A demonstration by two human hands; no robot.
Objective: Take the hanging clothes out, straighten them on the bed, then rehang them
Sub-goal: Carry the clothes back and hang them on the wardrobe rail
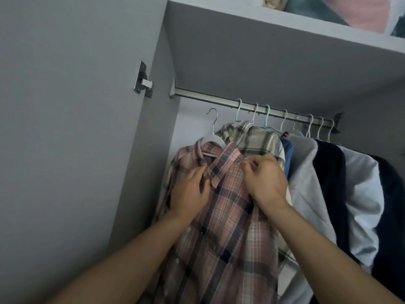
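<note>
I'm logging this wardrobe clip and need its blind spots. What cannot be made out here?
Head view only:
- Pink plaid shirt: hem cut off by the bottom edge; the forearms cover part of it.
- Left hand: fingertips motion-blurred at the collar.
- Right hand: what its fingertips pinch is too small to tell.
- Beige plaid shirt: mostly hidden behind the pink one.
- Folded items on the top shelf: cut off by the top edge.

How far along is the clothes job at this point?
Done: the pink plaid shirt is on its white hanger, whose hook is off the rail. In hand: the left hand and right hand grip it near the collar. Whether it is coming out or going back cannot be told. Left: the beige plaid shirt and other garments hang on the rail.
</note>
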